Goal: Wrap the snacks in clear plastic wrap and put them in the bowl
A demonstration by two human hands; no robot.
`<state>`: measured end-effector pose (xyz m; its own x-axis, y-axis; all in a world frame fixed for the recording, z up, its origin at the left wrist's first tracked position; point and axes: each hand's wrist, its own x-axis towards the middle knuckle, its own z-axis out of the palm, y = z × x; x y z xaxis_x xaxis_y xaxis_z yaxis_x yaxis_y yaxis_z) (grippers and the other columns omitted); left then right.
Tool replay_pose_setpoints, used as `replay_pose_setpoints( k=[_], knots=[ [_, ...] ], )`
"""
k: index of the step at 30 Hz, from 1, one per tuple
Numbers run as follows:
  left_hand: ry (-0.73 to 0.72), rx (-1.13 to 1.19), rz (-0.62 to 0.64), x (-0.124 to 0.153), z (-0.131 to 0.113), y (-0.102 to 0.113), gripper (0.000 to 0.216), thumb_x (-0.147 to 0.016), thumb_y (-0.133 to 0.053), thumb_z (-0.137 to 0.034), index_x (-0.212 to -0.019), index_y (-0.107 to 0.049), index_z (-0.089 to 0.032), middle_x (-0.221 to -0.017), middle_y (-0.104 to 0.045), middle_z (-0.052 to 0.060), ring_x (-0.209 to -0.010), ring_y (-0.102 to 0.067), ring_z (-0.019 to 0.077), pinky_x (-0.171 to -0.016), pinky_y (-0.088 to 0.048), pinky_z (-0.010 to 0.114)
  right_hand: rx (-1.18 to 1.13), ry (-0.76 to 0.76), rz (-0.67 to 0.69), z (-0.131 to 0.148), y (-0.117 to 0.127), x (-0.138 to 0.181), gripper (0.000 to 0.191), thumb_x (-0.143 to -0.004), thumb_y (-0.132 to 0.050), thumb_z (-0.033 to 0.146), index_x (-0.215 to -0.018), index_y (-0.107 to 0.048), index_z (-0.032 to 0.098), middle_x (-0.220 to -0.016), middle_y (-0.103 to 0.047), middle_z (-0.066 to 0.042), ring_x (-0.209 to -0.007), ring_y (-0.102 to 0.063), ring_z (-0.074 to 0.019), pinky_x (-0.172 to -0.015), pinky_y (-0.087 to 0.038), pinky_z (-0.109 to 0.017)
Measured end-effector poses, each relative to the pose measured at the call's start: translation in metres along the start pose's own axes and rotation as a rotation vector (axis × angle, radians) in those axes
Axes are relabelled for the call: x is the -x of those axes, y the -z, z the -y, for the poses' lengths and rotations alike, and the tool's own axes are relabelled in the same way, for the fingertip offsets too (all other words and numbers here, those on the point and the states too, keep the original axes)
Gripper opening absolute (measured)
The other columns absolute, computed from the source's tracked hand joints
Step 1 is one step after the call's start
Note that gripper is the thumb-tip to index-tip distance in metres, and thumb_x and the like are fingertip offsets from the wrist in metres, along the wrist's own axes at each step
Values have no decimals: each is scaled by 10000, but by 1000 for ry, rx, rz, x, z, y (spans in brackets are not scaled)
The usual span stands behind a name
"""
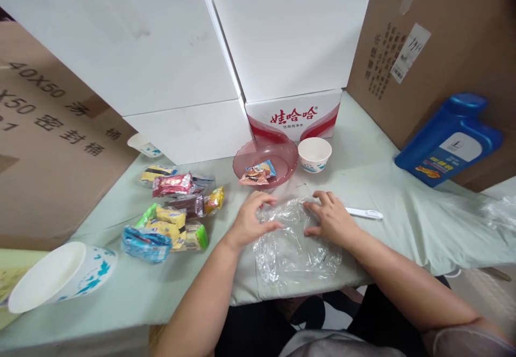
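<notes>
A clear plastic bag (292,244) lies flat on the pale green tablecloth (387,185) in front of me. My left hand (252,218) grips its upper left edge with curled fingers. My right hand (332,216) pinches the upper right edge. Just beyond the bag stands a pink transparent bowl (278,155) holding a few wrapped snacks (258,173). A small white paper cup (314,154) stands right of the bowl. A white pen-like stick (365,213) lies beside my right hand.
A heap of wrapped snacks (173,217) lies to the left. A paper bowl (60,276) lies tipped at the near left. A blue bottle (451,139) leans at the right. White boxes (294,50) and brown cartons (48,147) wall the table.
</notes>
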<state>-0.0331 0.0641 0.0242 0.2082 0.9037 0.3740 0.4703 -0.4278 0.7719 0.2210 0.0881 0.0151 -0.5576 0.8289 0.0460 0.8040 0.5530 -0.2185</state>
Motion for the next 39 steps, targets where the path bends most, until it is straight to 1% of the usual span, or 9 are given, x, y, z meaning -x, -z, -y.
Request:
replay_pose_setpoints(
  k=[5, 10, 13, 17, 21, 28, 30, 34, 39],
  knots=[
    [46, -422, 241, 1, 0, -8, 202, -704, -636, -114, -882, -620, -209, -912, -644, 29, -906, -583, 229, -836, -478, 379, -7, 6, -34, -9, -2, -4, 376, -905, -600, 410, -1184, -658, 166, -1359, -541, -172, -1217, -495, -328, -971, -415, -453],
    [59, -660, -21, 1, 5, -5, 165, -758, -564, -84, -850, -636, -201, -878, -639, 66, -870, -584, 259, -784, -482, 405, -35, -70, -46, -14, 3, -8, 272, -964, -433, 196, -1088, -673, 163, -1085, -692, -115, -997, -626, -233, -882, -447, -352],
    [-173, -667, -104, 9, -7, -17, 187, -828, -629, -205, -1013, -656, -212, -974, -654, 84, -937, -595, 271, -850, -476, 426, -86, -72, -21, -11, 4, -7, 228, -935, -479, 181, -1054, -674, 181, -1033, -694, -82, -952, -640, -210, -839, -459, -306],
    [-439, -514, 262, 22, -21, -47, 369, -879, -633, -263, -1243, -582, -236, -1168, -664, 75, -1144, -585, 255, -978, -452, 402, -199, -71, -10, -8, 1, -6, 251, -889, -545, 172, -1112, -658, 193, -1068, -676, -69, -941, -648, -192, -821, -472, -280],
    [-257, -528, 566, 25, -17, -63, 923, -742, -730, -580, -1494, -322, -233, -1553, -345, 149, -1455, -244, 370, -1162, -215, 578, -272, -117, -103, -27, 1, -12, 322, -850, -540, 129, -1149, -648, 186, -1067, -663, -78, -863, -648, -175, -828, -492, -293],
    [-56, -508, 698, 27, -17, -57, 1108, -606, -734, -726, -1517, -274, -294, -1626, -132, 137, -1476, -46, 444, -1132, -151, 671, -242, -298, -620, -62, 17, -15, 292, -900, -445, 194, -1107, -651, 198, -976, -633, -104, -857, -622, -236, -800, -513, -384],
    [-12, -512, 670, 27, -19, -58, 1164, -569, -744, -738, -1521, -259, -276, -1617, -165, 148, -1470, -101, 442, -1132, -185, 653, -302, -174, -597, -48, 14, -11, 242, -933, -457, 257, -1067, -652, 206, -941, -631, -88, -807, -615, -208, -787, -508, -352],
    [35, -468, 432, 21, -12, -54, 750, -832, -596, -617, -1443, -396, -230, -1505, -402, 142, -1391, -359, 338, -1122, -319, 516, -267, 168, -109, -10, 1, -4, 248, -915, -558, 290, -1131, -638, 197, -954, -643, -76, -866, -611, -202, -785, -494, -323],
    [253, -654, 71, 13, 16, -24, 394, -879, -584, -391, -1199, -618, -163, -1244, -604, 167, -1158, -539, 345, -983, -443, 489, -66, 155, 60, -4, -4, -5, 679, -734, -776, 476, -1290, -574, 144, -1193, -590, -164, -1123, -523, -325, -943, -445, -437]
  ],
)
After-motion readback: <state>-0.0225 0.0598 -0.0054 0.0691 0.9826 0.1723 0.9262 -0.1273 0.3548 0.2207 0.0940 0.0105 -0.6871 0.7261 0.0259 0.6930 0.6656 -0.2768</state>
